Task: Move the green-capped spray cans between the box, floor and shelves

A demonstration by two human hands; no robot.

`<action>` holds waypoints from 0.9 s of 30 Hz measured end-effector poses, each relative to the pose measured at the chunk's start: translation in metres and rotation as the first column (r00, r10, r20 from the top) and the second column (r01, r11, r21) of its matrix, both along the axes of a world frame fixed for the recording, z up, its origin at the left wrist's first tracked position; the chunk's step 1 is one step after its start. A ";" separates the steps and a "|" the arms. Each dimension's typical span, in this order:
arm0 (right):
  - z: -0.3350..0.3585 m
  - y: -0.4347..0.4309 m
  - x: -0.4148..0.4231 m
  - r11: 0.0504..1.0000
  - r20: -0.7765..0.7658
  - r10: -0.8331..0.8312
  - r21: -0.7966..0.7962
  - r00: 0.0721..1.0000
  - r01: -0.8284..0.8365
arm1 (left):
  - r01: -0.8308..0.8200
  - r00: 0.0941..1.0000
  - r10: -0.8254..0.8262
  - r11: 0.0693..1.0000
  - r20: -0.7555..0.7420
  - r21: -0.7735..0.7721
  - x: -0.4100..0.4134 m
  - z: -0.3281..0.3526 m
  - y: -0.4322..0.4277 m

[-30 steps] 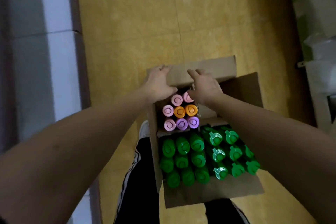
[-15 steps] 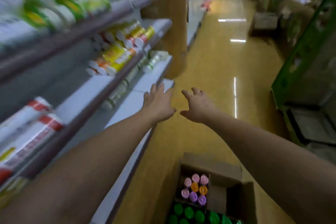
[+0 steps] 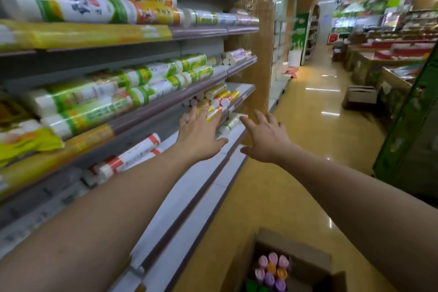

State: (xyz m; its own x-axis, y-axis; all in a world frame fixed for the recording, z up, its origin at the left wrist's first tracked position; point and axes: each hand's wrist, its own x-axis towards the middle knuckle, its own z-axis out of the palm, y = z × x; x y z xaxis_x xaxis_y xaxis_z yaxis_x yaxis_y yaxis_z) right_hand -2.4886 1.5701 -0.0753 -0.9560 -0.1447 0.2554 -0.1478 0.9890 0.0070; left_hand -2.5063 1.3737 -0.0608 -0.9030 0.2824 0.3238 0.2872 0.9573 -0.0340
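While two hands, left (image 3: 199,135) and right (image 3: 266,140), reach spread and empty, one box (image 3: 305,258) holds eight rolls (image 3: 272,268).

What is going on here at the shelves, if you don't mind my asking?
A person reaches both arms toward a store shelf. The left hand is spread open by the yellow rolls, and the right hand is open beside it, holding nothing. An open box of coloured rolls sits on the floor below.

Cardboard box (image 3: 294,248) (bottom edge) cut off
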 end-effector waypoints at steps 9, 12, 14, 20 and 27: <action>0.008 -0.053 0.098 0.992 0.034 0.124 -0.004 0.992 -0.124 | -0.126 0.989 0.122 0.991 0.087 0.049 0.130 0.010 -0.048; 0.017 -0.062 0.128 0.982 0.018 0.191 -0.010 0.981 -0.191 | -0.183 0.981 0.180 0.983 0.078 0.035 0.173 0.017 -0.052; 0.021 -0.064 0.148 0.971 0.017 0.239 -0.012 0.971 -0.239 | -0.238 0.969 0.235 0.971 0.077 0.025 0.201 0.020 -0.054; 0.019 -0.072 0.206 0.926 0.054 0.378 -0.019 0.924 -0.378 | -0.401 0.915 0.397 0.915 0.072 0.041 0.290 0.021 -0.062; 0.008 -0.118 0.283 0.850 0.077 0.527 -0.045 0.846 -0.526 | -0.564 0.820 0.562 0.826 0.110 -0.015 0.405 0.019 -0.100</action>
State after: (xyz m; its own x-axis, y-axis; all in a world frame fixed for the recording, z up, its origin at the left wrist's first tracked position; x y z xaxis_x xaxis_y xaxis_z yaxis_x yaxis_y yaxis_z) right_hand -2.2052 1.4524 -0.0671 -0.7555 -0.6279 0.1871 -0.6455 0.7622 -0.0486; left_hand -2.1012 1.2734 -0.0421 -0.9319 -0.2897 0.2183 -0.3005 0.9536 -0.0170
